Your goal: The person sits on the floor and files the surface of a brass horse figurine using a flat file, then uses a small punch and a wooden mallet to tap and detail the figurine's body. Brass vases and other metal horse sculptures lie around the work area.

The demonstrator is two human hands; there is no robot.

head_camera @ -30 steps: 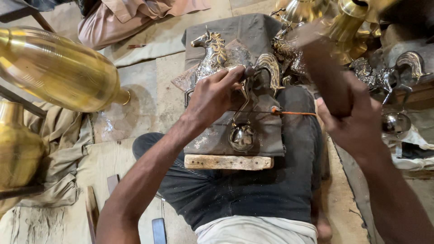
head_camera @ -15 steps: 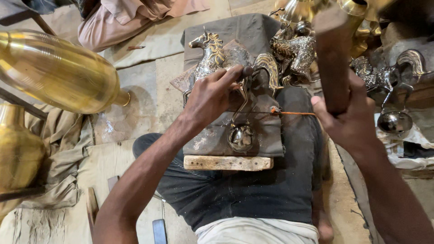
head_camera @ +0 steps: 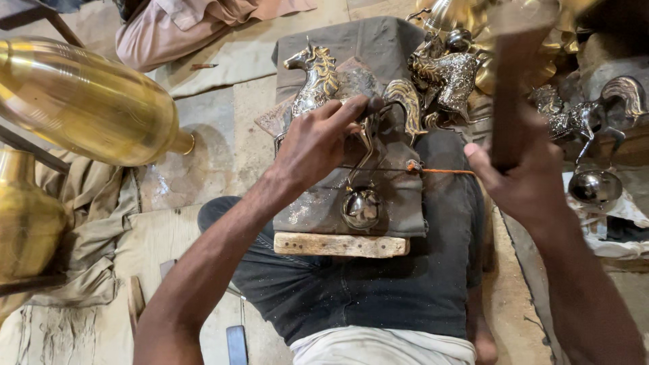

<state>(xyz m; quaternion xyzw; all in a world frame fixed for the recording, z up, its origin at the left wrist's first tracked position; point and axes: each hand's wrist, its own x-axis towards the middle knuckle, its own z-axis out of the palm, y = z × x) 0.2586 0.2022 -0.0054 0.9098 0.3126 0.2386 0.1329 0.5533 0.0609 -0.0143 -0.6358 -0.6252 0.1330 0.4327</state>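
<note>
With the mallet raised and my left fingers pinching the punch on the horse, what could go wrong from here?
1. The left hand grips the thin tool right against the metal horse; a strike from the wooden mallet in the right hand could hit the fingers.
2. The horse rests on a cloth-covered wooden block on the lap; a blow could shift it.
3. Other horse figures crowd close by and could get knocked.
</note>
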